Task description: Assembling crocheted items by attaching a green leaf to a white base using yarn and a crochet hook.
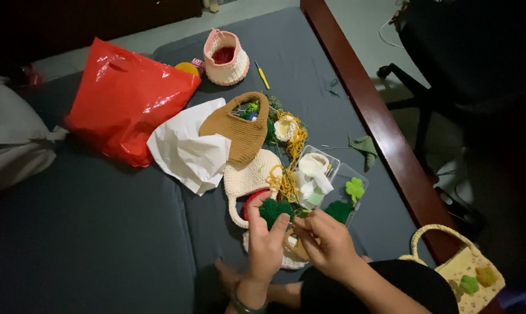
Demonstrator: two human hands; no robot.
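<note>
Closest in, the left hand (267,241) pinches a dark green crocheted clover leaf (275,210) between thumb and fingers, holding it up above the bed (88,244). The right hand (327,239) sits just beside it, fingers curled in around something small at the leaf's lower edge; what it grips I cannot tell, as the light is poor and the fingers cover it. To do this well, I'd judge, the left hand should keep the leaf flat and taut while the right works at the edge, close to the eyes and clear of the loose mustard yarn (289,174) that trails just behind.

The leaf looks soft, thick and lobed, its stitches dense, darker than the pale green clover (355,188) lying in the clear plastic box (343,174) a little further off. A second dark green piece (339,210) lies in that box too. At the right, over the wooden bed rail (367,99), hangs a yellow crocheted bag (469,273) with green and orange appliqués.

Beyond the hands lie a cream crocheted bag (248,177), a tan one (242,131), crumpled white paper (187,148) and a red plastic bag (126,96). Farthest stand a pink-and-cream crocheted basket (225,58) and a yellow crochet hook (262,75).
</note>
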